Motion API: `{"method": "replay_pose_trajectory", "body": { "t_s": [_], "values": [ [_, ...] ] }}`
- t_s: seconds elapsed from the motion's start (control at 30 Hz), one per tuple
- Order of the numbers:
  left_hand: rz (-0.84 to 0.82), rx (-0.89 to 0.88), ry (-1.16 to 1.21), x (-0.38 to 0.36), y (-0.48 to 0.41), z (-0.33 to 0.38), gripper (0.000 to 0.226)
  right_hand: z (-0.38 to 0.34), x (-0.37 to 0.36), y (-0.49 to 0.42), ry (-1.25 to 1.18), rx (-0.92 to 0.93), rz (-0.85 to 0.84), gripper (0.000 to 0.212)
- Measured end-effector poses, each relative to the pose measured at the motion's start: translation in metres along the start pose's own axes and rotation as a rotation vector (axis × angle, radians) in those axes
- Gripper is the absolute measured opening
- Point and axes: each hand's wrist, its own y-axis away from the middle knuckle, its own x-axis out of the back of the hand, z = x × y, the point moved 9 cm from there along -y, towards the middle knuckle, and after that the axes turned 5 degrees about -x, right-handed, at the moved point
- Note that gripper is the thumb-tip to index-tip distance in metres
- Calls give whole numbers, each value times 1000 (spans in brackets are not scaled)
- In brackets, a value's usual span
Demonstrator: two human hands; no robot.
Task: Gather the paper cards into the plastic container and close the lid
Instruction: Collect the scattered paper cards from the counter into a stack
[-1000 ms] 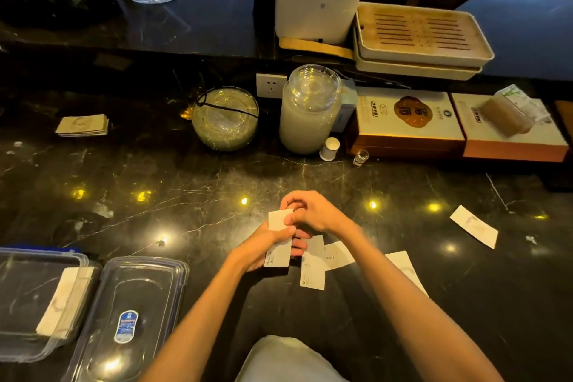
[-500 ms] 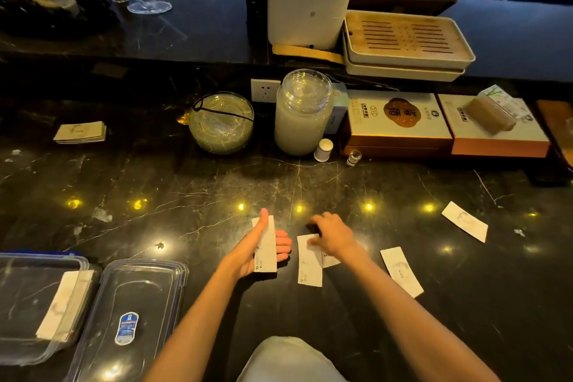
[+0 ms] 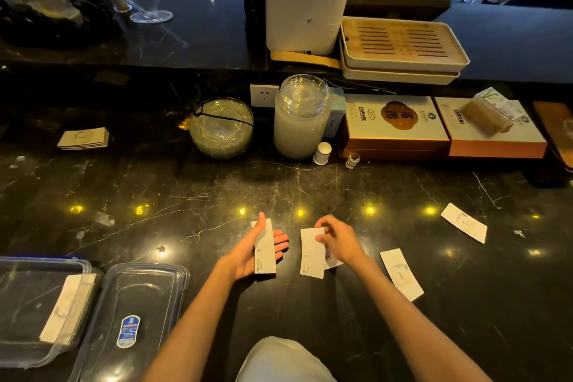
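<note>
My left hand (image 3: pixel 248 254) holds a small stack of white paper cards (image 3: pixel 265 250) against its palm, thumb on top. Just to the right, my right hand (image 3: pixel 339 242) pinches the top edge of another white card (image 3: pixel 311 254) on the black marble counter, with a further card partly hidden under it. Two more cards lie to the right, one near (image 3: pixel 401 274) and one farther (image 3: pixel 464 223). The clear plastic container (image 3: pixel 18 347) stands at the lower left with cards (image 3: pixel 66 307) inside. Its lid (image 3: pixel 136 319), with a blue sticker, lies beside it.
A stack of brownish cards (image 3: pixel 83 138) lies at the far left. Along the back stand a glass bowl (image 3: pixel 221 127), a glass jar (image 3: pixel 302 116), a small white bottle (image 3: pixel 322 152), a tiny glass (image 3: pixel 352 161) and two orange-and-white boxes (image 3: pixel 393 127).
My hands have come apart. The left one kept the card stack, while the right one dropped to the counter and took hold of a loose card.
</note>
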Motion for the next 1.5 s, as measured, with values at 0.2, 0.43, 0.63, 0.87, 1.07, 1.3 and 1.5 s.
{"method": "replay_pose_trajectory", "body": {
  "t_s": [0.2, 0.43, 0.63, 0.87, 1.07, 1.3, 1.5],
  "values": [
    [-172, 46, 37, -35, 5, 0, 91, -53, 15, 6, -158, 97, -143, 18],
    [-264, 53, 80, -72, 3, -5, 92, -70, -4, 6, -120, 90, -116, 14],
    [-245, 70, -2, -75, -2, -7, 79, -62, -6, 8, -102, 113, -35, 14],
    [-167, 34, -64, -69, -10, -6, 68, -63, 9, 2, 50, 252, 102, 25],
    [-77, 38, -18, -34, -14, -6, 69, 9, -3, 1, 589, 101, -25, 35],
    [-36, 36, -9, -18, -17, -6, 75, 45, -5, 18, 599, 91, 79, 35],
    [-95, 88, -143, -35, -24, -9, 82, 31, 37, 28, 49, 155, -7, 12]
  ]
}}
